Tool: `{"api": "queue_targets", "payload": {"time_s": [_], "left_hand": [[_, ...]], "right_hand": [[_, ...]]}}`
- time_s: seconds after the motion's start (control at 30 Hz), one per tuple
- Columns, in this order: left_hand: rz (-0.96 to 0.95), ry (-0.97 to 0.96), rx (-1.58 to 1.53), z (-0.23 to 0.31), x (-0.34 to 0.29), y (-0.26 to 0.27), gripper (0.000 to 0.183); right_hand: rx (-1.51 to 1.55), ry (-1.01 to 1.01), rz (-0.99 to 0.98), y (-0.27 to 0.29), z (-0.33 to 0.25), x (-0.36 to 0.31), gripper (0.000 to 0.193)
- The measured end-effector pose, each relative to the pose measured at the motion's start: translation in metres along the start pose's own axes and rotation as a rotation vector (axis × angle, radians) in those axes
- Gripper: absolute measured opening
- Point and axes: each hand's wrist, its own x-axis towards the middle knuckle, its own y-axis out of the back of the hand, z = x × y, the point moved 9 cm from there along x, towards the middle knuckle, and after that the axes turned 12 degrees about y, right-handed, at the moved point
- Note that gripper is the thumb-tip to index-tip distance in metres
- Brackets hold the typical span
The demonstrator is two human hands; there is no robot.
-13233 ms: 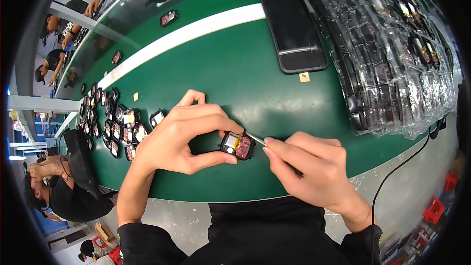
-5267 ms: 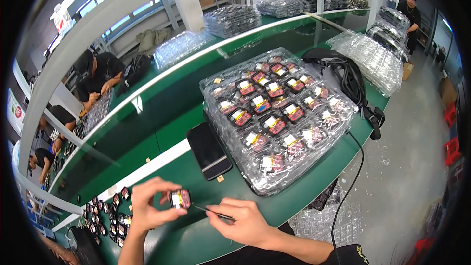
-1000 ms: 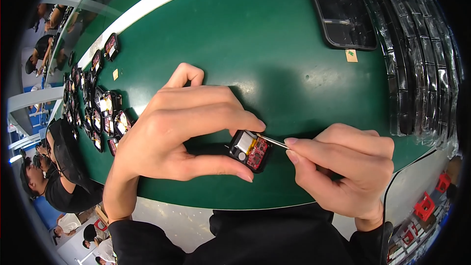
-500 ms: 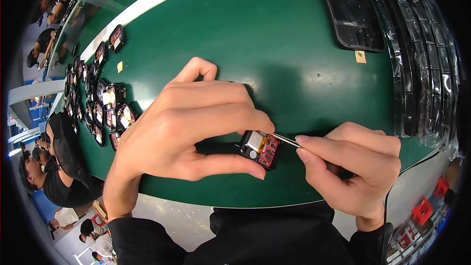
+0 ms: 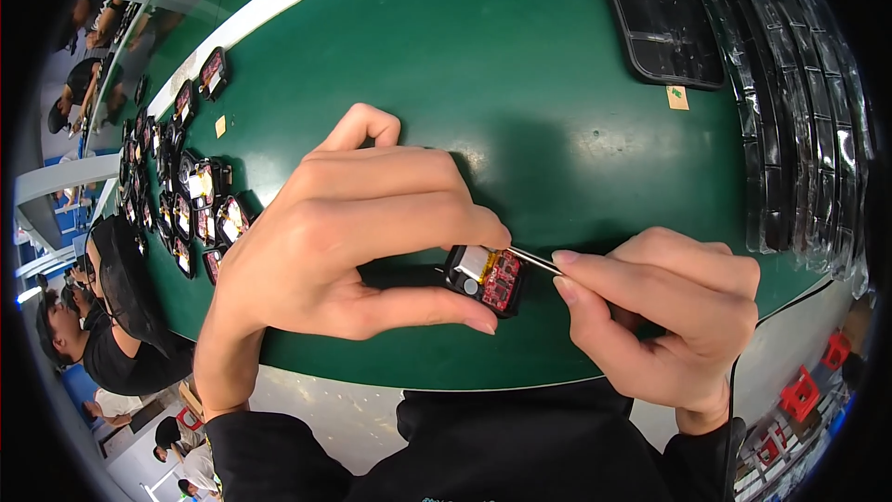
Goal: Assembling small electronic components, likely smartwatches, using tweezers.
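Lying at left on the bench: a crowded group of open black devices [image 5: 203, 183], showing red boards and pale cells, the nearest ones just beside the left wrist. One more device [image 5: 213, 73], at the group's far end, near the white strip. One small tan square [image 5: 220, 127], right of the group.

Upper right: one black slab [image 5: 664, 19], phone-shaped, flat, its near edge just beside a second tan square [image 5: 677, 98], which bears a green mark. Far right: clear plastic trays [image 5: 799, 103], stacked, just beyond the slab.

Centre, near the front edge: one small black case [image 5: 488, 277], open side up, with red board, silvery cell, yellow tape and round grey part. Left hand [image 5: 353, 242]: gripping that case between thumb below and index finger above; the fingertip covers part of its upper edge. Right hand [image 5: 664, 307]: pinching a thin metal tool [image 5: 534, 261], slanted toward the case's upper right corner; contact of the tip cannot be told.

Surface: green bench top [image 5: 372, 65], glossy, with a white strip [image 5: 269, 0] along its far side. Room: pale floor [image 5: 325, 386]; red stools [image 5: 799, 394] lower right; dark cable [image 5: 790, 307] at the bench's right end; a seated co-worker [image 5: 93, 344] in black, left.
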Motion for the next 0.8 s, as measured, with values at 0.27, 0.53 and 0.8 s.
{"api": "queue_targets", "payload": {"time_s": [0.27, 0.53, 0.8], "left_hand": [[-0.013, 0.026, -0.015, 0.001, 0.000, 0.000, 0.055], [-0.001, 0.048, -0.042, 0.002, -0.004, -0.002, 0.055], [0.008, 0.040, -0.024, 0.003, -0.005, 0.002, 0.056]], "right_hand": [[0.012, 0.099, 0.014, 0.000, -0.009, 0.000, 0.027], [-0.032, 0.142, -0.002, -0.001, -0.016, -0.006, 0.028], [-0.083, 0.212, -0.009, -0.003, -0.022, -0.006, 0.025]]}}
